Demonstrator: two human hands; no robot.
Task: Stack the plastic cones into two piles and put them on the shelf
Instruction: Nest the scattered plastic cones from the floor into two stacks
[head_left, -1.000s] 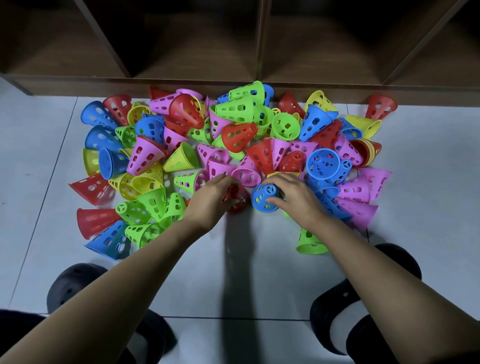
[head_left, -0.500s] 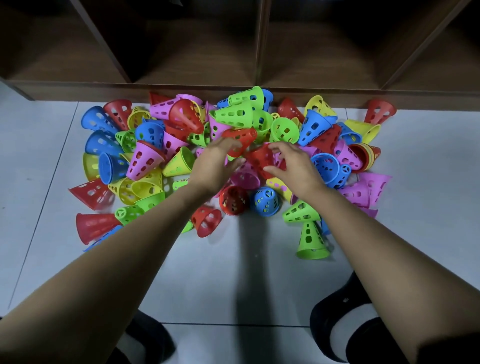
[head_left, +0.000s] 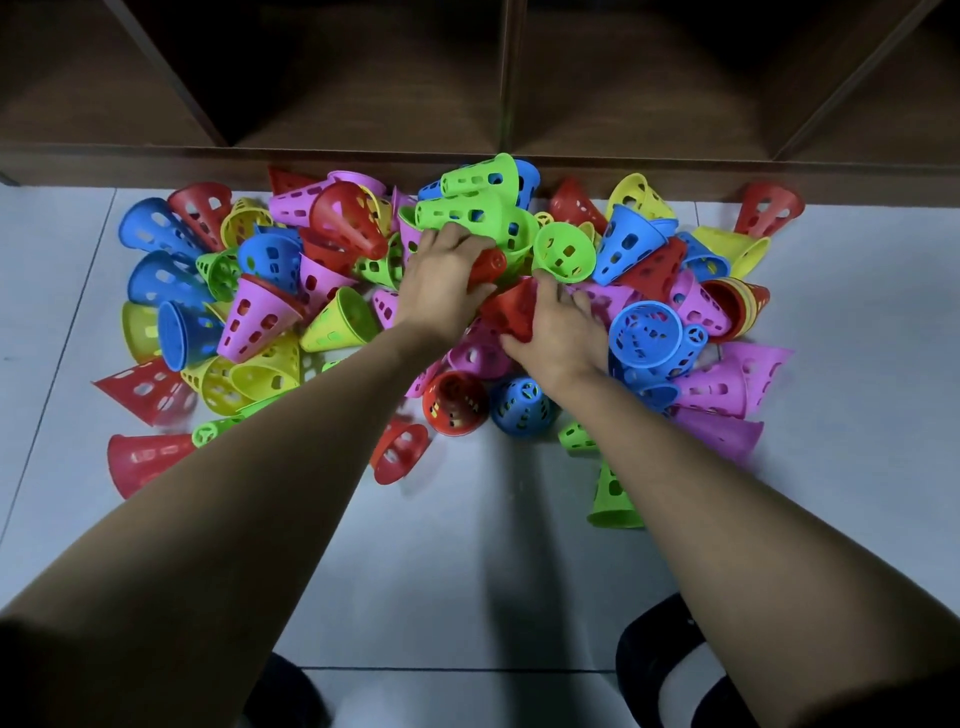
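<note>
a: where are the cones?
b: the heap of plastic cones (head_left: 260, 291) spreads across the middle of the frame on the pale tiled floor (head_left: 467, 571). red, blue, green, yellow and pink are mixed, most on their sides. its far edge runs up to the foot of the wooden shelf (head_left: 363, 156) along the top.
a: and the hands?
b: both are in the centre of the heap, just beside each other. the left hand (head_left: 439, 280) has its fingers curled over the upper red cone (head_left: 488, 265), whose narrow end pokes out to the right. the right hand (head_left: 563, 332) wraps thumb and fingers round the lower red cone (head_left: 514, 312).
a: anything lower down?
b: a green cone (head_left: 613, 499) sits at the heap's lower right edge, beside the right forearm. black shoes (head_left: 639, 649) show at the bottom.
</note>
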